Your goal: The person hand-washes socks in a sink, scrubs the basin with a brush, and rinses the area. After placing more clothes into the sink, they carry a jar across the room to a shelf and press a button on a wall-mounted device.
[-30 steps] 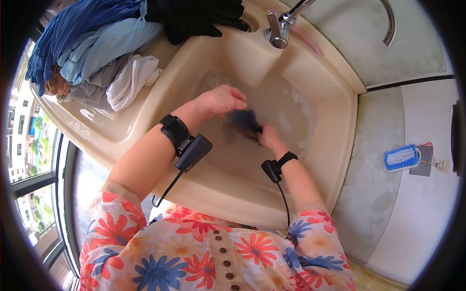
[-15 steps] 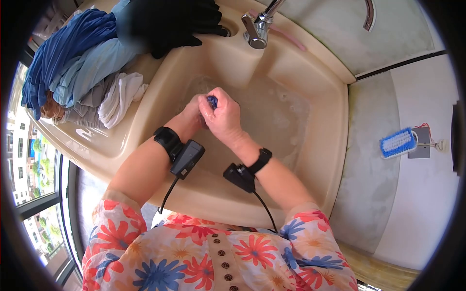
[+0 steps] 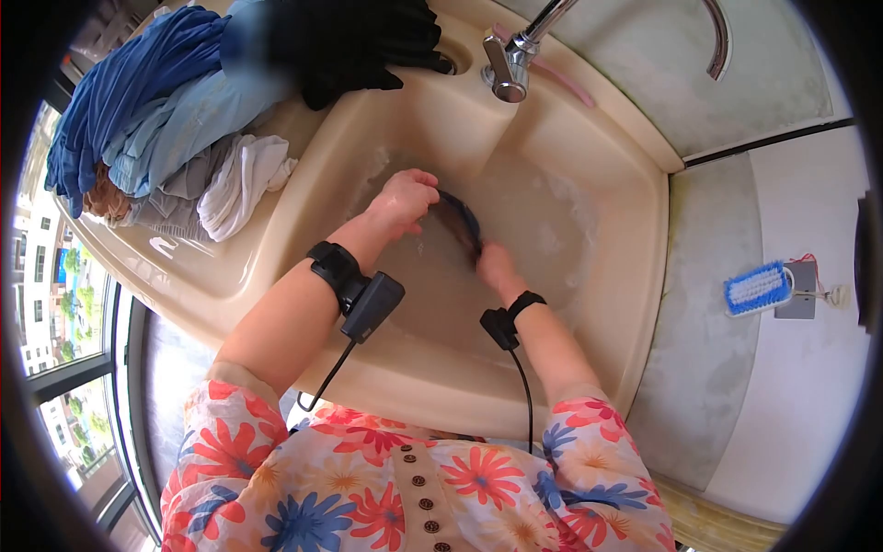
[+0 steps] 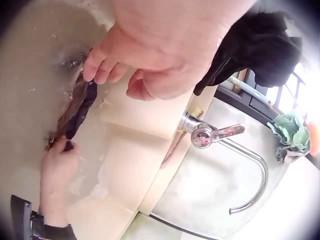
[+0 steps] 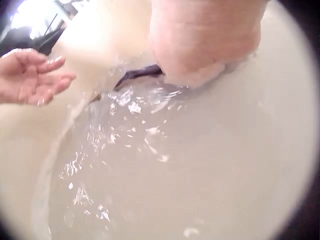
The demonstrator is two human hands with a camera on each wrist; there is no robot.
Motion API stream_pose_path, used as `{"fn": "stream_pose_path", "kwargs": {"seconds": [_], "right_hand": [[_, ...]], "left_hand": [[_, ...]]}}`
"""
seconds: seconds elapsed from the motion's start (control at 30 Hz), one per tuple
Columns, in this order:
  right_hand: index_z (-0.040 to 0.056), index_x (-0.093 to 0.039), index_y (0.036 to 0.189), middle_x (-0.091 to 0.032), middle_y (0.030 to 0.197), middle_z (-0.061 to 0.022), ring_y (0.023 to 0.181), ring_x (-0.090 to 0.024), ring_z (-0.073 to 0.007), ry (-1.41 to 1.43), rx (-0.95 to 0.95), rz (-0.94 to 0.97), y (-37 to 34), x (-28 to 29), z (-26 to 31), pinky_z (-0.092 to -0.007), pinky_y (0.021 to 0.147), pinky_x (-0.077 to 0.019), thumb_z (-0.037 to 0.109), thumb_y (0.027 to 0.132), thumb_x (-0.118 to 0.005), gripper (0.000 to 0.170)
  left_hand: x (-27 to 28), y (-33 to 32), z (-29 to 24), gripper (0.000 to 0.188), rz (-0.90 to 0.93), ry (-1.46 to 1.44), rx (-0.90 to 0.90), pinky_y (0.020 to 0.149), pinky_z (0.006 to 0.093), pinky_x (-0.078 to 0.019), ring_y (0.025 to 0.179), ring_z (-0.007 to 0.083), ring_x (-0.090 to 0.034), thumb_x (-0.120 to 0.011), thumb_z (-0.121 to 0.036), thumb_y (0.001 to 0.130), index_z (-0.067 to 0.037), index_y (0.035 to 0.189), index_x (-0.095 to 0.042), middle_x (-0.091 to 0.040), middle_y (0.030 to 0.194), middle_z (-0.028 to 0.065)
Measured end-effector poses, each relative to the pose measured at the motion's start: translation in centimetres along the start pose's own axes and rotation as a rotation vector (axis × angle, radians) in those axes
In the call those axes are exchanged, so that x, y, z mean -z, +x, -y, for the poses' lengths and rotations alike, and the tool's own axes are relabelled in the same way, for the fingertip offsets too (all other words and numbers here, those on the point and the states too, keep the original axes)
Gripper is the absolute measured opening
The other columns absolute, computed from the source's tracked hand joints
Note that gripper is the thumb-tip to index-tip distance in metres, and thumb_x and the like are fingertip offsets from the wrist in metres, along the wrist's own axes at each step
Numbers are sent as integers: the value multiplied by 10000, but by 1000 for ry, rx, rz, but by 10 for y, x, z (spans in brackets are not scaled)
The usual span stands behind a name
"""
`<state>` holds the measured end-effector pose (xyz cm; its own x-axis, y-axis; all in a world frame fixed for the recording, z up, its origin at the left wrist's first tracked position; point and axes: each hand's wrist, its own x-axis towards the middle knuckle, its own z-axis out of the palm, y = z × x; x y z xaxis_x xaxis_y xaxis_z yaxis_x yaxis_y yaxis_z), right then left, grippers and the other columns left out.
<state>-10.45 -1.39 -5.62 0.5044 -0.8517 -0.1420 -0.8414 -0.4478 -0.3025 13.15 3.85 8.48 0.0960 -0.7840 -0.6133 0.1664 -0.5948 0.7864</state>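
A dark blue, wet cloth (image 3: 463, 224) lies stretched out in the cloudy water of the basin (image 3: 405, 354). Its lower right end is gripped by the right hand (image 3: 499, 270), whose fingers are partly under water in the right wrist view. The left hand (image 3: 403, 202) is over the water by the cloth's upper end, fingers loosely bent. In the left wrist view the fingertips of the left hand (image 4: 150, 60) come close to the cloth (image 4: 81, 107). The right wrist view shows that left hand (image 5: 32, 80) with spread fingers, apart from the cloth (image 5: 140, 74).
Blue clothes (image 3: 138, 87), a white cloth (image 3: 241, 184) and a black garment (image 3: 354, 46) are piled on the ledge left of the basin. A metal tap (image 3: 511, 64) stands at the back rim. A blue and white brush (image 3: 758, 289) hangs on the right wall.
Half a second ago both hands were together around the bunched cloth at the basin's left. Now they are apart, the right hand further right and the cloth extended in the water.
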Motion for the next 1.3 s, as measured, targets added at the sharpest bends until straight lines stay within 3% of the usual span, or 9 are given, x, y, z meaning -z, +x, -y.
{"fn": "stream_pose_path", "kwargs": {"seconds": [0.13, 0.3, 0.47, 0.5, 0.57, 0.73, 0.9, 1.07, 1.3], "right_hand": [[-5, -591, 808, -594, 689, -178, 683, -607, -312, 664, -338, 14, 19, 20, 31, -377, 618, -463, 196, 792, -580, 202], [7, -560, 785, -537, 623, -15, 586, -505, -96, 1178, -18, -85, 14, 110, 152, -266, 557, -441, 237, 795, -619, 238], [12, -554, 763, -571, 639, -86, 598, -536, -150, 816, 180, -320, 17, 102, 178, -285, 570, -440, 217, 814, -601, 216], [12, -554, 763, -571, 639, -86, 598, -536, -150, 814, 183, -313, 22, 93, 169, -285, 570, -440, 217, 814, -601, 216], [-4, -558, 819, -584, 707, -214, 665, -582, -374, 553, -43, -327, 37, 70, 136, -383, 594, -468, 240, 789, -592, 248], [3, -558, 851, -608, 788, -206, 752, -592, -375, 451, -155, -243, 20, 37, 38, -421, 662, -465, 235, 763, -591, 251], [13, -536, 1083, -595, 986, -215, 937, -569, -348, 141, -262, 271, 22, 53, -12, -373, 794, -462, 267, 698, -655, 476], [33, -539, 1118, -562, 1109, -179, 1072, -516, -312, 0, -182, 255, 19, 80, 68, -459, 917, -370, 312, 672, -675, 544], [86, -576, 1033, -595, 1053, -112, 1052, -522, -287, -312, -115, 576, 6, 69, 50, -516, 889, -336, 112, 721, -581, 314]], "left_hand": [[-9, -1, 4, 409, 42, -121, 153, 747, 538, -458, 939, 234, -479, -555, -275, 816, -71, 1158, -461, -473, 1063, 88], [0, 2, 9, 367, 96, -340, 254, 716, 568, -458, 901, 300, -530, -507, -331, 837, -72, 1097, -498, -533, 1032, 131], [11, 46, 47, 223, 261, -842, 81, 565, 445, -464, 708, 272, -566, -485, -221, 825, -53, 954, -550, -571, 870, 119], [6, 30, 32, 174, 50, -692, 23, 568, 415, -470, 702, 254, -567, -503, -169, 805, -44, 913, -558, -571, 838, 110], [3, 20, 19, 127, -158, -534, -34, 571, 385, -476, 696, 235, -569, -520, -116, 785, -35, 872, -566, -570, 806, 101], [4, 20, 14, 275, -283, -259, -116, 597, 312, -432, 708, 178, -508, -499, -21, 728, -32, 998, -548, -525, 797, 61], [3, 13, 7, 307, -223, -167, -87, 664, 265, -399, 782, 125, -481, -525, -64, 732, -58, 1039, -536, -526, 829, 32], [1, 9, 5, 297, -79, -32, -90, 660, 258, -382, 784, 108, -471, -554, -110, 731, -85, 1026, -551, -528, 836, 2], [-4, 5, 6, 279, 43, 11, -88, 627, 262, -391, 761, 101, -484, -578, -137, 722, -77, 994, -573, -541, 828, 0]]}}
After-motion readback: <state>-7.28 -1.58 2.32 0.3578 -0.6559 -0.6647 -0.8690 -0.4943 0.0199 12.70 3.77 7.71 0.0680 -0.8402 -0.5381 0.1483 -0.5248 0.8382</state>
